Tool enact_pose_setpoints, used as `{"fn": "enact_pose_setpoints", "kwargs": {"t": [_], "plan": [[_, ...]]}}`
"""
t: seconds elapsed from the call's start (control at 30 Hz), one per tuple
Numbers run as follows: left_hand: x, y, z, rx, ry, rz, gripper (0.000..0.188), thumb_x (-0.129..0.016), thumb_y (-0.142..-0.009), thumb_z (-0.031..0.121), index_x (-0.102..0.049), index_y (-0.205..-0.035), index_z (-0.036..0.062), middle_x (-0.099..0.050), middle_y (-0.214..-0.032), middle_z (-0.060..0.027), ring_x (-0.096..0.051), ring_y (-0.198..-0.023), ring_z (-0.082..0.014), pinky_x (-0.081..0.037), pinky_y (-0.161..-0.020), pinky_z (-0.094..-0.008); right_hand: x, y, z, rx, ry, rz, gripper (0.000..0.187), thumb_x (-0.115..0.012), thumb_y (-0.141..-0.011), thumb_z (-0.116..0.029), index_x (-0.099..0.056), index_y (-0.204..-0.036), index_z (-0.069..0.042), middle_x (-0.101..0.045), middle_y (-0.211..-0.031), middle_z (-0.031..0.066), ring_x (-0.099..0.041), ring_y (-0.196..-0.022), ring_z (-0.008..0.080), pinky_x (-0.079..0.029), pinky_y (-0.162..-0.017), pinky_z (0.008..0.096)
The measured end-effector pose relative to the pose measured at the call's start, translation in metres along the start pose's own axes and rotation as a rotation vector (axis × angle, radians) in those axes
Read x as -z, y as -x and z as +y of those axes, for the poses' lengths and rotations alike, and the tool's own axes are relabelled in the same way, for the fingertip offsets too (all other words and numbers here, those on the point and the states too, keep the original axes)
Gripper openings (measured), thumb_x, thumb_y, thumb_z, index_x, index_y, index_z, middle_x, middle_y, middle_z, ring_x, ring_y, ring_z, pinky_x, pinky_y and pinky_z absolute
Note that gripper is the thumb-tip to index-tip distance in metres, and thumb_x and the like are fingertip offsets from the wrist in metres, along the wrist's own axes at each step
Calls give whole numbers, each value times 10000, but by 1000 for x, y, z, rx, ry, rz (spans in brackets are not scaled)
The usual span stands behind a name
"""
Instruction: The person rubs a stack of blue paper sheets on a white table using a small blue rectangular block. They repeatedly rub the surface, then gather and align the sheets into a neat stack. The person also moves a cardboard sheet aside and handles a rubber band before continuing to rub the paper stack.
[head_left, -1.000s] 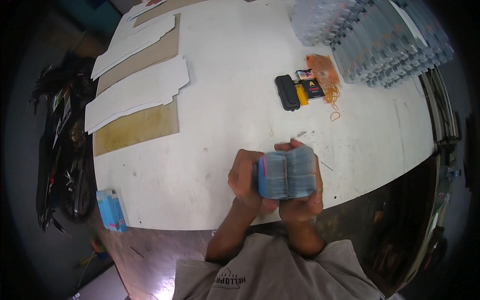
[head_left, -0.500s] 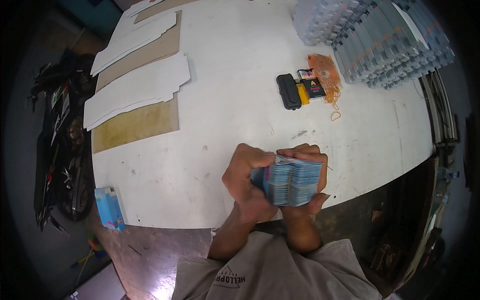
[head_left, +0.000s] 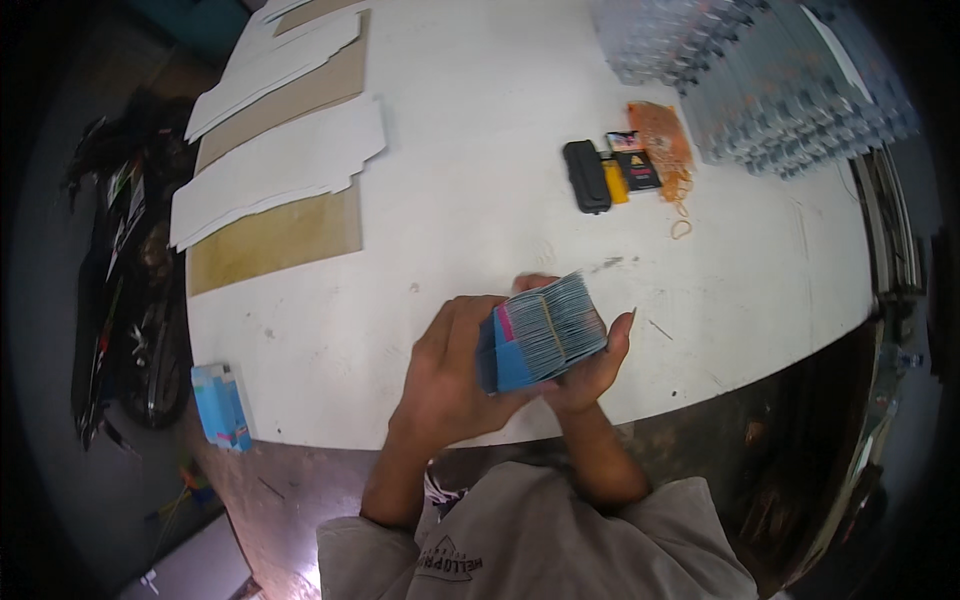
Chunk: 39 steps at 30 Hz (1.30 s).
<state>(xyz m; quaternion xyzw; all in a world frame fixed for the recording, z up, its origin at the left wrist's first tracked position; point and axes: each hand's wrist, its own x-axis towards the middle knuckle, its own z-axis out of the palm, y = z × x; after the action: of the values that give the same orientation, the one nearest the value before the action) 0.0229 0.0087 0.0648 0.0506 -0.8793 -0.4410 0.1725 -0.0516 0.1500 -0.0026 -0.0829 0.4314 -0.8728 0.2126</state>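
Over the near part of the white table I hold a thick bundle of flat-folded blue cartons with a pink patch. A thin tan rubber band runs across the packed edges. My left hand is wrapped round the bundle's left side, its back covering part of the blue face. From below and the right my right hand supports it, thumb raised along the right side. More fingers show behind the bundle's far edge. The bundle is tilted, with its layered edges facing up and to the right.
At the table's left edge stands a small blue box. White die-cut sheets lie on brown boards at left. A black case, yellow lighter, dark pack and bag of rubber bands sit before grey stacks.
Both hands have turned and tilted the bundle, bringing more of its blue face into sight. My left hand has shifted left and now lies flatter round its side; the right thumb has lifted.
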Motion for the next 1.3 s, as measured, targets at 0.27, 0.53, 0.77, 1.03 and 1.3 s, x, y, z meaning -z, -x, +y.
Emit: {"fn": "enact_pose_setpoints", "kwargs": {"t": [0.27,0.53,0.77,1.03,1.3], "plan": [[16,41,-61,212,-642,-227,992,-903,-705,330,-421,-1472,-75,-574,-1259,-218,-548,-1169,-388,-417,-1020,-481,-8,-6,-26,301,998,-525,941,-657,-957,-569,-335,-1580,57,-397,-1617,263,-371,-1515,441,-235,-1241,582],[14,46,-70,168,-621,-229,1136,-836,-683,394,-322,-1522,-173,-533,-1337,-228,-517,-1200,-338,-392,-1047,-494,-36,-29,16,369,1714,-958,1173,-729,-781,-730,-327,-1599,7,-287,-1698,172,-211,-1587,414,-124,-1149,829],[13,49,-74,118,-753,-211,1290,-832,-675,604,-272,-1557,-153,-492,-1427,-274,-472,-1352,-390,-337,-1154,-567,-32,-26,15,379,1718,-945,1167,-678,-790,-771,-351,-1605,-3,-281,-1714,124,-185,-1595,415,-69,-1141,847],[29,109,-90,222,429,608,1269,-493,-906,851,-57,-1646,-82,-94,-1735,-261,-172,-1601,-376,-86,-1304,-516,-7,-45,4,193,872,-685,1106,-492,-979,-701,-88,-1646,83,-124,-1724,306,-130,-1609,443,-108,-1291,522],[-2,128,-66,359,422,599,1183,-278,-969,852,65,-1650,-53,65,-1760,-203,24,-1628,-329,-53,-1304,-496,-50,-24,32,-54,713,-719,1155,-454,-975,-748,-29,-1638,97,-139,-1705,338,-175,-1584,490,-193,-1280,505]]}}
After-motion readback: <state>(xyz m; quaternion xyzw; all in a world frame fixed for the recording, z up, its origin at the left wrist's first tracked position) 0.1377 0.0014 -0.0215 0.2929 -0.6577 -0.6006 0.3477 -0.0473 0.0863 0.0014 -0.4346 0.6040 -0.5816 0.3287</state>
